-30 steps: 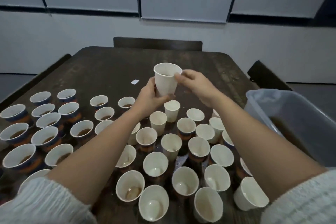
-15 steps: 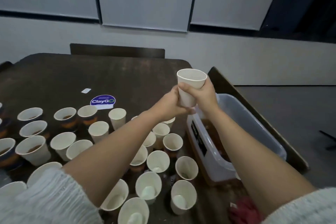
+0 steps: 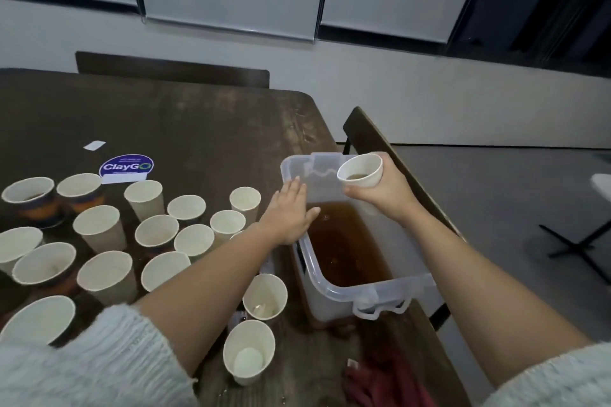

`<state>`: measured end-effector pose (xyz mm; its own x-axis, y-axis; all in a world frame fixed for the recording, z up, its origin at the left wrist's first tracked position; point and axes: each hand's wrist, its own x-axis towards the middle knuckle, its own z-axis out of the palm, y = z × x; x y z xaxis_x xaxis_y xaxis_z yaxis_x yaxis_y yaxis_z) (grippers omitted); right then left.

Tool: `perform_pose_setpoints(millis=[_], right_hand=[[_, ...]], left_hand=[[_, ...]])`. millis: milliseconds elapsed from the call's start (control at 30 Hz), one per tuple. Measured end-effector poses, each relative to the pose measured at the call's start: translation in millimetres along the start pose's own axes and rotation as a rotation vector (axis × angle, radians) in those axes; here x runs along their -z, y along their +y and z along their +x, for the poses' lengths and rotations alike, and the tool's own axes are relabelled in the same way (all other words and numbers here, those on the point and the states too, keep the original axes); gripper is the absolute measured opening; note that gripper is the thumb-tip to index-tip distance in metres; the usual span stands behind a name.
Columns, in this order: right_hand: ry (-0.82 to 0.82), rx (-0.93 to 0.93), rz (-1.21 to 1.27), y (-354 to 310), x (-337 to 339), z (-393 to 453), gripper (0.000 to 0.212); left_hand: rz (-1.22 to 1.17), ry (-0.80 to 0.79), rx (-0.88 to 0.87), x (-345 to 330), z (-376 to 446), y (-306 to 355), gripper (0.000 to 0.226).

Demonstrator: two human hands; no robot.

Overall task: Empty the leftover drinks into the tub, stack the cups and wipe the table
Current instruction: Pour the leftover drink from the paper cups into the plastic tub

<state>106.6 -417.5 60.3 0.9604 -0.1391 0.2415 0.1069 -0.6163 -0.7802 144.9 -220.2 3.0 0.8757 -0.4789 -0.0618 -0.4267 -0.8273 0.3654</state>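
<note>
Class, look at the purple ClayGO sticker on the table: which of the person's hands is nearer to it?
Left. The left hand rests flat on the tub's near rim, right of the ClayGO sticker. The right hand holds a cup farther off, above the tub.

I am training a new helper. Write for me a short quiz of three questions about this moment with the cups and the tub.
1. True or false: the right hand holds a paper cup above the tub.
2. What does the left hand do?
A. lies flat on the tub's rim
B. grips a cup
C. wipes with the cloth
3. Fill in: the liquid in the tub is ____ in colour.

Key: 1 true; 2 A; 3 brown.
</note>
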Motion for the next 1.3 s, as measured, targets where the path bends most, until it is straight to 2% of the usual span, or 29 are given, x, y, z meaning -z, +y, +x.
perform_pose_setpoints(millis=[133, 500, 1300], right_hand=[[-0.119, 0.030, -0.135, 18.5, 3.5, -3.3, 0.062], [-0.245, 0.035, -0.291, 37.1, -2.1, -3.1, 0.066], [-0.337, 0.083, -0.398, 39.8, 9.4, 1.5, 0.068]], left_hand=[[-0.037, 0.048, 0.014, -6.2, 1.3, -0.3, 0.063], [-0.085, 0.070, 0.039, -7.9, -1.8, 1.5, 0.060], [-0.103, 0.095, 0.040, -10.9, -0.7, -1.1, 0.059]])
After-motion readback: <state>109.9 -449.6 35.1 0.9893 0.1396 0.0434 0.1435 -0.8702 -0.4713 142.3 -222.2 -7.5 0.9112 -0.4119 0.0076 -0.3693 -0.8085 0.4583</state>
